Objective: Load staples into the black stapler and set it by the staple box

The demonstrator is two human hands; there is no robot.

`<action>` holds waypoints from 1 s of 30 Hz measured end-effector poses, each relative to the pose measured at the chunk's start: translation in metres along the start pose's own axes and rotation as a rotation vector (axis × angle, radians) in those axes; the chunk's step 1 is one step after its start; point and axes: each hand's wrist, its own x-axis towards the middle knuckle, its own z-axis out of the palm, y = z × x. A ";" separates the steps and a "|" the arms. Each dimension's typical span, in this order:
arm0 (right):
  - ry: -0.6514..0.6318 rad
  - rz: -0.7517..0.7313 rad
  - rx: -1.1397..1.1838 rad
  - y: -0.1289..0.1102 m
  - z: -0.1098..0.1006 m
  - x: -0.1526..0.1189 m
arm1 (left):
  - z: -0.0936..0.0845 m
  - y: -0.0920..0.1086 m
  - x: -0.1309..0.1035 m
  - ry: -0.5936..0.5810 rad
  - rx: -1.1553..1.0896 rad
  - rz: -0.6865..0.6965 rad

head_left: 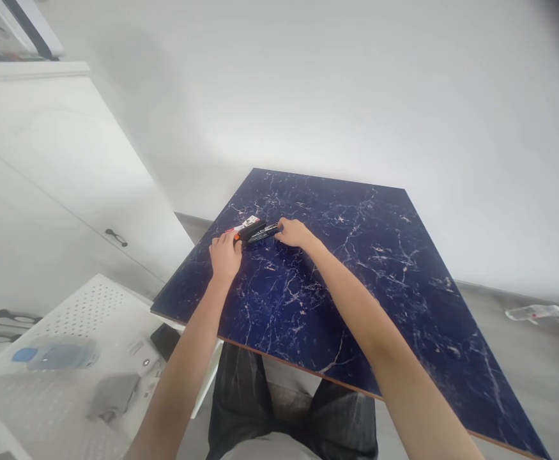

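On the dark blue marbled table (298, 300) lies a black stapler-like tool (252, 230) with an orange part at its left end and an opened metallic section on its right. My left hand (226, 254) is closed round the orange end. The fingers of my right hand (291, 232) pinch the metallic section at the other end. Behind the tool, a small red and white packet (249, 222) rests on the table, partly covered by it.
White cabinets (59, 179) stand at the left. Below them, a white perforated surface (94, 306) holds a clear bottle (63, 355) with a blue cap, a grey pouch (114, 394) and a black item (165, 340). Clear plastic (542, 313) lies on the floor at right.
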 end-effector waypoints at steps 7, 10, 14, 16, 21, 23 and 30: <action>0.050 0.167 0.100 -0.012 0.007 0.003 | -0.003 0.001 0.002 -0.011 -0.021 0.010; 0.025 0.097 0.133 -0.022 0.012 -0.002 | -0.003 -0.001 0.004 -0.016 -0.052 0.012; 0.020 0.041 0.172 -0.038 0.022 -0.009 | -0.001 -0.003 0.005 -0.001 -0.095 0.010; 0.019 0.043 0.185 -0.042 0.024 -0.010 | 0.000 -0.003 0.005 0.006 -0.109 -0.001; -0.028 0.029 0.206 -0.043 0.020 -0.011 | 0.002 -0.004 0.006 0.008 -0.131 -0.015; -0.045 0.019 0.203 -0.043 0.017 -0.011 | 0.002 -0.005 0.007 0.004 -0.127 -0.011; 0.063 0.116 0.127 -0.028 0.015 -0.020 | 0.005 -0.003 0.007 0.025 -0.091 0.012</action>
